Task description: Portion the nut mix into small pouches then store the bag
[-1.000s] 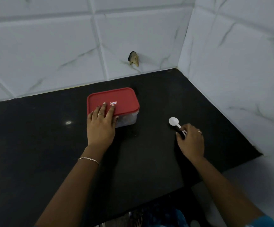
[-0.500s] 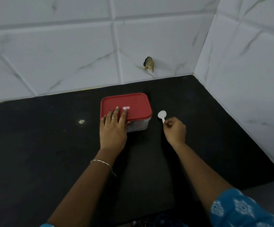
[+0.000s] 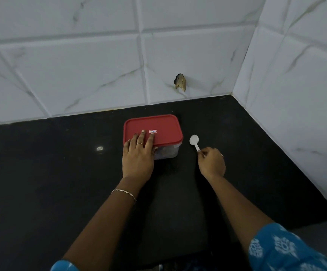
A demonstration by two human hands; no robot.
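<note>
On the counter, left hand (fingers flat) presses container lid; right hand pinches spoon.

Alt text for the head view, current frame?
A person's left hand rests flat on the red lid of a clear container on a black countertop, while the right hand pinches the handle of a small white spoon just to its right. White tiled walls meet in a corner behind.

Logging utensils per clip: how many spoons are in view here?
1. The white spoon is right of the red-lidded container, its handle pinched by the right hand. No other shows; the closed container's inside is mostly hidden.
</note>
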